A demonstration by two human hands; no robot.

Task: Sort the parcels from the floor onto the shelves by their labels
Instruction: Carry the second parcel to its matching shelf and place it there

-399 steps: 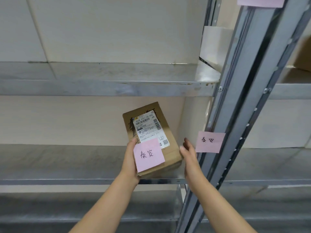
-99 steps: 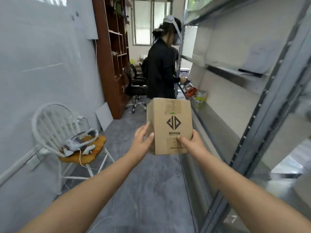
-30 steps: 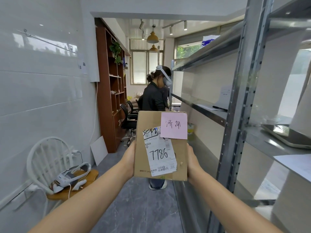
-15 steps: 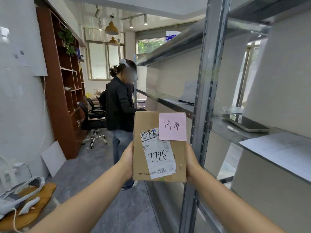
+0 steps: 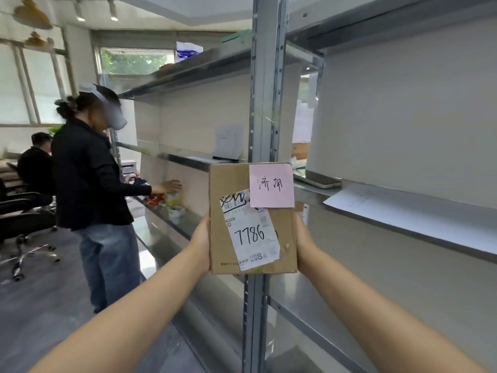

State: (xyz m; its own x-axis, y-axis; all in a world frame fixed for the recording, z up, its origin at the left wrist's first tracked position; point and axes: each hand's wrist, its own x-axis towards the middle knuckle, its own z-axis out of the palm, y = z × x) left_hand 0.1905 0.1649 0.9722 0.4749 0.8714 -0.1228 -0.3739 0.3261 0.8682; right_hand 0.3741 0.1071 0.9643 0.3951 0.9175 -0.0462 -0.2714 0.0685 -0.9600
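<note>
I hold a brown cardboard parcel (image 5: 223, 211) upright at chest height, its face toward me. A pink sticky note (image 5: 271, 185) with handwritten characters sits at its top right, over a white shipping label (image 5: 250, 232) marked 7786. My left hand (image 5: 200, 242) grips the parcel's left edge and my right hand (image 5: 303, 239) grips its right edge. Directly behind the parcel rises the grey metal upright (image 5: 265, 84) of the shelving, and a metal shelf (image 5: 419, 211) runs off to the right.
A person in a black top (image 5: 88, 179) stands at the left, reaching onto a lower shelf (image 5: 172, 219) with small items. Another person sits at the far left beside an office chair (image 5: 24, 227). A tablet (image 5: 317, 180) and a paper sheet (image 5: 357, 200) lie on the right shelf.
My view has swung right toward the shelving while the parcel stays held in front of me. The wooden bookcase has left the view, and the person in black now reaches onto the shelf.
</note>
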